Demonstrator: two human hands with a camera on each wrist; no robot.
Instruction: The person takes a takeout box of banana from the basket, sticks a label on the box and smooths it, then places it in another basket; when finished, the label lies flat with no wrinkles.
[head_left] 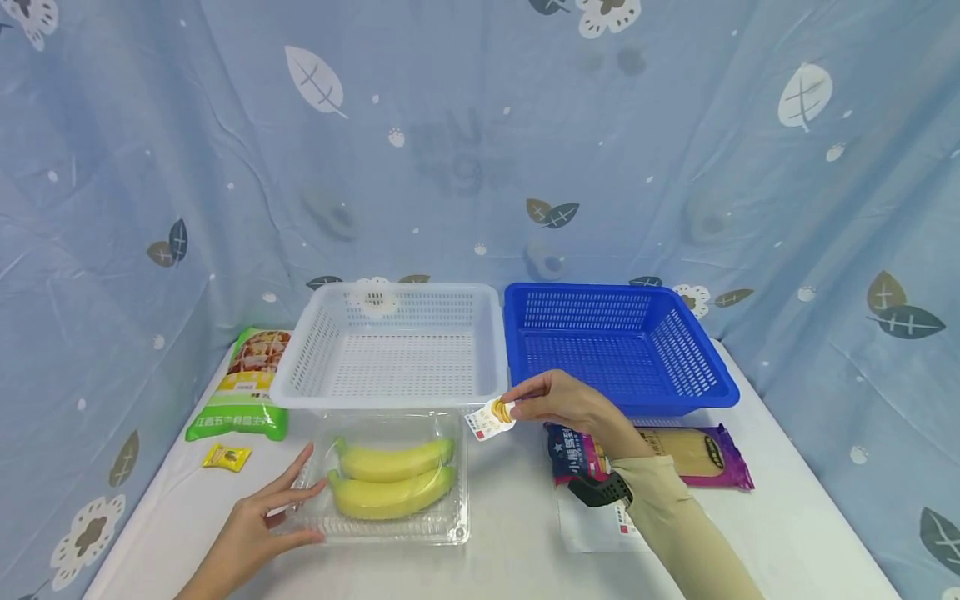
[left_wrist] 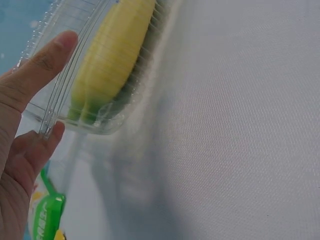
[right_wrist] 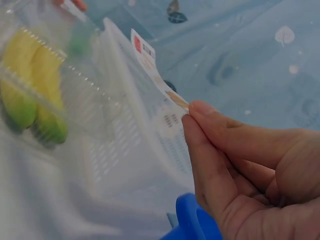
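Two yellow bananas point(head_left: 393, 493) lie inside a clear plastic clamshell box point(head_left: 405, 532) with its lid down, in front of the white basket. My left hand point(head_left: 262, 521) holds the box by its left side, the thumb toward the near corner; in the left wrist view thumb and fingers point(left_wrist: 59, 131) sit on either side of the box's edge. My right hand point(head_left: 562, 402) pinches a small white sticker label point(head_left: 486, 423) with a banana picture between thumb and forefinger, just above and right of the box. In the right wrist view the label point(right_wrist: 155, 75) curves slightly.
Behind stand a white basket point(head_left: 491, 350) and a blue basket point(head_left: 720, 392). A green food bag point(head_left: 236, 421) and a small yellow packet point(head_left: 227, 457) lie at left. At right, partly under my forearm, are a purple noodle pack point(head_left: 712, 458), a dark blue packet point(head_left: 566, 450) and a white sheet point(head_left: 588, 529).
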